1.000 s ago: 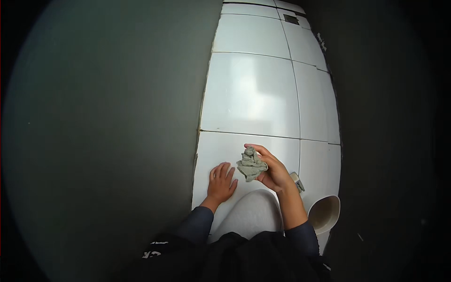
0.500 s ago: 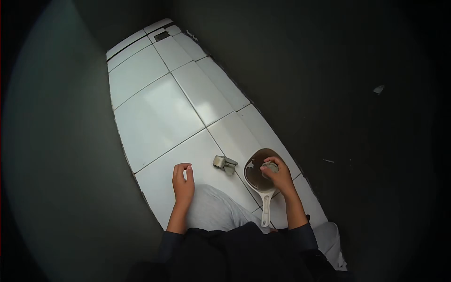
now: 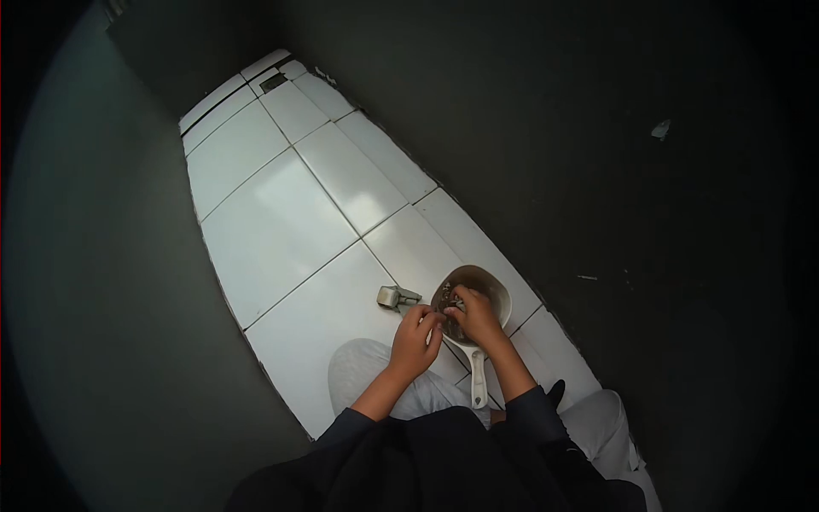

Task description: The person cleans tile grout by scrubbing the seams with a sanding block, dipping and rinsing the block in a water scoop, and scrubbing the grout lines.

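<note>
A white dipper (image 3: 503, 294) with a long handle rests on the tiles and holds murky brown water with pale bits in it. My right hand (image 3: 478, 317) is over its bowl, fingers curled round a small grey-green piece that they mostly hide. Beside it, at the bowl's left rim, my left hand (image 3: 415, 343) has its fingers pinched together close to the right fingertips. What the left fingers hold, if anything, is hidden. Just left of the dipper lies a grey-green folded-looking object with a pale block-shaped end (image 3: 388, 296), partly behind my left hand.
White floor-like tiles (image 3: 281, 213) form a long raised strip with dark ground on both sides. A dark square opening (image 3: 273, 83) is at the far end. My grey-trousered knee (image 3: 358, 363) is close to the dipper. A pale scrap (image 3: 660, 130) lies on the dark ground at right.
My left hand has moved right, from above the knee to the dipper's rim beside my right hand. My right hand has shifted slightly left within the bowl. The view has shifted a little.
</note>
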`<state>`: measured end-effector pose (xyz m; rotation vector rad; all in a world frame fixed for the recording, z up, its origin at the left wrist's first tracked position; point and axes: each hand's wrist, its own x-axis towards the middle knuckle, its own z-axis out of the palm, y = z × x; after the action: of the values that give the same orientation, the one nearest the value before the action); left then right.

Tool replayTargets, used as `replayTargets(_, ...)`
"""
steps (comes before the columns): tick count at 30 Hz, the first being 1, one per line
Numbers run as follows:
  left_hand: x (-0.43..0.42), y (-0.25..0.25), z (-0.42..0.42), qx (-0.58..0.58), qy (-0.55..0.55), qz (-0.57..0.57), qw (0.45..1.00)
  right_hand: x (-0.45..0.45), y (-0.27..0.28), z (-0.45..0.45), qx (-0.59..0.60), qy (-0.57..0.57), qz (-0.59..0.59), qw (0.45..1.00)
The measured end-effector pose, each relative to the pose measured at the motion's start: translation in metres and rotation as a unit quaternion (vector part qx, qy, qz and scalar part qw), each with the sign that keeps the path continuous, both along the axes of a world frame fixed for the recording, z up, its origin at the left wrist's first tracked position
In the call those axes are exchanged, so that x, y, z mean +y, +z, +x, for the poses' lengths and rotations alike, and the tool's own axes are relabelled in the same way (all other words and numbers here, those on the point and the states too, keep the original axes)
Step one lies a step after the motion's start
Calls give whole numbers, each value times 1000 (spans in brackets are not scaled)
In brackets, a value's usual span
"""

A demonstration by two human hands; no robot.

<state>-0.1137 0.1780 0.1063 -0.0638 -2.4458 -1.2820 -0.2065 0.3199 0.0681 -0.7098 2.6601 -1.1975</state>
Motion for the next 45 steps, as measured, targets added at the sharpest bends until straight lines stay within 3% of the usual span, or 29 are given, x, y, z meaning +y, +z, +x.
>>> replayTargets(6, 1, -2, -3, 0, 11, 2, 1000, -9, 8, 6, 36, -18, -6, 999)
replayTargets(12, 2, -6, -5, 29, 19, -1, 999, -4, -6, 0, -49, -39, -5, 998)
replayTargets(15, 2, -4, -5, 31, 24, 4, 999, 0, -11, 2, 50, -43, -14, 998)
replayTargets(18, 2, -7, -5, 34, 22, 5, 999, 5, -2, 3, -21, -79, -89, 993)
replayTargets(20, 2, -9, -4, 22, 23, 12, 999, 7, 27, 0, -206, -37, 48, 977)
replayTargets(24, 2, -6, -6, 38, 24, 4, 999, 2, 5, 1, -208, -42, 67, 975)
replayTargets(26, 2, -7, -6, 36, 26, 5, 999, 1, -5, 3, -70, -42, 96, 992)
replayTargets(30, 2, -9, -7, 34, 24, 7, 999, 1, -2, 1, -83, -32, 61, 994)
replayTargets(32, 2, -10, -7, 35, 27, 0, 999, -3, 3, 1, -156, -50, 75, 984)
replayTargets(36, 2, -9, -6, 30, 24, 10, 999, -4, 12, 8, -75, -30, 40, 996)
replayTargets(38, 2, -9, -6, 30, 24, 5, 999, -8, 20, 13, -85, -68, 118, 987)
replayTargets(45, 2, -9, -6, 31, 25, 10, 999, -6, 5, 7, -83, -58, 170, 980)
